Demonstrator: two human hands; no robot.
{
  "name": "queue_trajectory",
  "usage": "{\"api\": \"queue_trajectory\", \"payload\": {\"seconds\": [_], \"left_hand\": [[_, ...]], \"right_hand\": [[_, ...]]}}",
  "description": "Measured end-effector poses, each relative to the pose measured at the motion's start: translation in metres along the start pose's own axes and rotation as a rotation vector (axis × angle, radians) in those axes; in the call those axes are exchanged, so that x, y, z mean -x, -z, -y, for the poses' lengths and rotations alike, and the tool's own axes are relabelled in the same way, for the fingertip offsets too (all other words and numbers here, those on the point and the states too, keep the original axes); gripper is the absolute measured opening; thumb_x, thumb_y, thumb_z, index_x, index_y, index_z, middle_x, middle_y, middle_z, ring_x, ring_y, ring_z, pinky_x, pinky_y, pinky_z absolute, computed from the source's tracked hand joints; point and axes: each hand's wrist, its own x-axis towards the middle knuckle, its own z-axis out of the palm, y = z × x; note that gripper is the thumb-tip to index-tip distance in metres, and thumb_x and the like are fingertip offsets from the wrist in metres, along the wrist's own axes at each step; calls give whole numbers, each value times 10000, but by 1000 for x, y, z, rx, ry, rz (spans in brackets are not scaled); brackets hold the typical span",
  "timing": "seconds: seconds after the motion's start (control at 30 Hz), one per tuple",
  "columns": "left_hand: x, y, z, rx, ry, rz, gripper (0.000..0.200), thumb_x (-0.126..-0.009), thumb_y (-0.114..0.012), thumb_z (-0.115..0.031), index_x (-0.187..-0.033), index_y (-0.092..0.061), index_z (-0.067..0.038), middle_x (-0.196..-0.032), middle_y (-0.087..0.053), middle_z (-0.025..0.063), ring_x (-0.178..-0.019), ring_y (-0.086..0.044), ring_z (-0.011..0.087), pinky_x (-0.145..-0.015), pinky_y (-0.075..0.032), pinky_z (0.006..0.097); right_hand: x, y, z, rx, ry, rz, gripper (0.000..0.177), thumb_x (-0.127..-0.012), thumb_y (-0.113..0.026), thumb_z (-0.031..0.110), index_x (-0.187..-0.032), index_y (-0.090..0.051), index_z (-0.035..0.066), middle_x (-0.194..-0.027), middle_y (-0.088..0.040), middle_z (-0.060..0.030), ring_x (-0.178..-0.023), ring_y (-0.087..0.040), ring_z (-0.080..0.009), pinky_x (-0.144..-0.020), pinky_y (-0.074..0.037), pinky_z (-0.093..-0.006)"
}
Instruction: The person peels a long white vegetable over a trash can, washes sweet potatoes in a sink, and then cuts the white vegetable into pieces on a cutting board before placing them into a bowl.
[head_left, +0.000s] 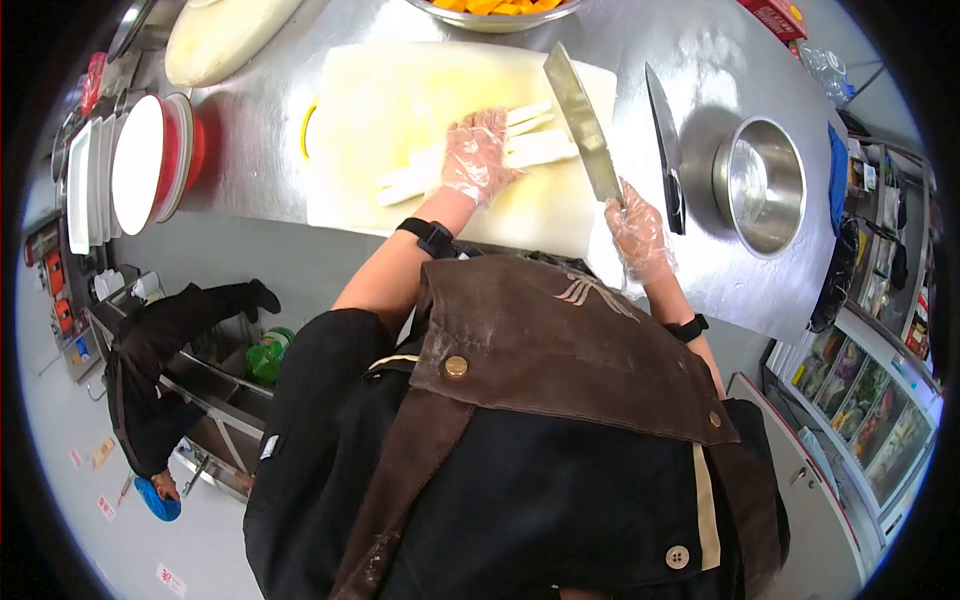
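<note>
Long white vegetable strips [543, 148] lie across a white cutting board [370, 95]. My left hand [476, 158], in a clear plastic glove, rests over the strips with its fingers curled down on them, hiding their middle. In my right hand [640, 236], also gloved, is the handle of a cleaver [583, 122]. Its broad blade points away from me and stands at the right ends of the strips, over the board's right part. Just right of the cleaver a knife [664, 140] with a black handle lies on the steel table.
The steel table [255, 150] holds a metal bowl [760, 185] at right, a bowl of orange chunks [490, 18] at the far edge, and a large pale oblong vegetable [222, 40]. Plates [140, 165] are stacked at left. Another person [165, 370] in a blue cap stands by a sink.
</note>
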Motion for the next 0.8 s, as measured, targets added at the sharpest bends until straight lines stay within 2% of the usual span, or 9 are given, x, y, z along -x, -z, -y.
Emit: {"api": "queue_trajectory", "payload": {"seconds": [0.03, 0.1, 0.13, 0.2, 0.33, 0.4, 0.43, 0.5, 0.8], "left_hand": [[-4, -7, 1, 27, 54, 44, 914, -720, -555, -621, -1382, -266, -62, -1367, -356, 163, -1234, -364, 320, -1006, -271, 463], [-7, -14, 2, 57, 110, 94, 945, -707, -561, -632, -1387, -249, -55, -1375, -348, 169, -1237, -365, 319, -1011, -269, 457], [-8, -13, 3, 67, 110, 81, 936, -716, -547, -633, -1386, -251, -51, -1379, -352, 151, -1240, -366, 301, -1001, -282, 446], [-8, -8, 5, 77, 115, 68, 927, -725, -533, -634, -1386, -254, -47, -1382, -356, 134, -1242, -368, 282, -991, -295, 436], [3, 9, 7, 152, 141, 37, 906, -747, -515, -621, -1372, -264, -16, -1381, -359, 134, -1244, -367, 266, -997, -282, 457], [8, 7, 7, 154, 172, 48, 901, -750, -514, -617, -1368, -268, -9, -1378, -360, 139, -1244, -366, 264, -1001, -275, 464], [10, 1, 7, 148, 178, -7, 879, -752, -534, -596, -1349, -291, 3, -1357, -379, 154, -1230, -378, 278, -1004, -273, 465], [12, -3, 6, 148, 192, -63, 858, -754, -553, -575, -1331, -315, 14, -1335, -398, 168, -1216, -390, 292, -1006, -272, 465], [12, -8, 5, 163, 213, 39, 790, -781, -555, -508, -1343, -315, -8, -1361, -363, 154, -1221, -368, 298, -1023, -239, 446]], "right_hand": [[-1, 1, 3, 0, 6, -8, 389, -819, -510, 144, -1201, -526, 76, -768, -611, -210, -661, -608, -301, -643, -478, -374], [0, 2, 10, 20, 73, -27, 379, -828, -527, 137, -1179, -522, -5, -699, -590, -172, -571, -552, -183, -565, -457, -308], [1, 2, 12, 19, 74, -25, 379, -828, -527, 137, -1179, -522, -5, -699, -590, -172, -571, -552, -183, -565, -457, -308], [1, 5, 20, 126, 132, -85, 391, -833, -526, 143, -1196, -508, -2, -714, -598, -193, -580, -577, -235, -573, -463, -336], [10, 25, 51, 196, 142, -44, 400, -845, -520, 159, -1208, -492, -6, -744, -603, -212, -612, -591, -273, -589, -465, -357], [15, 29, 71, 187, 103, 71, 407, -852, -467, 139, -1251, -464, 57, -773, -601, -217, -690, -589, -327, -660, -466, -410], [13, 27, 76, 159, 17, 143, 393, -863, -445, 142, -1242, -466, 41, -768, -598, -214, -689, -583, -326, -661, -462, -410], [10, 19, 78, 147, 21, 168, 392, -865, -440, 146, -1241, -465, 39, -759, -595, -214, -678, -581, -327, -655, -462, -412], [4, 7, 76, 169, 87, 185, 380, -863, -436, 135, -1220, -469, 8, -740, -593, -232, -686, -602, -337, -642, -471, -419]]}}
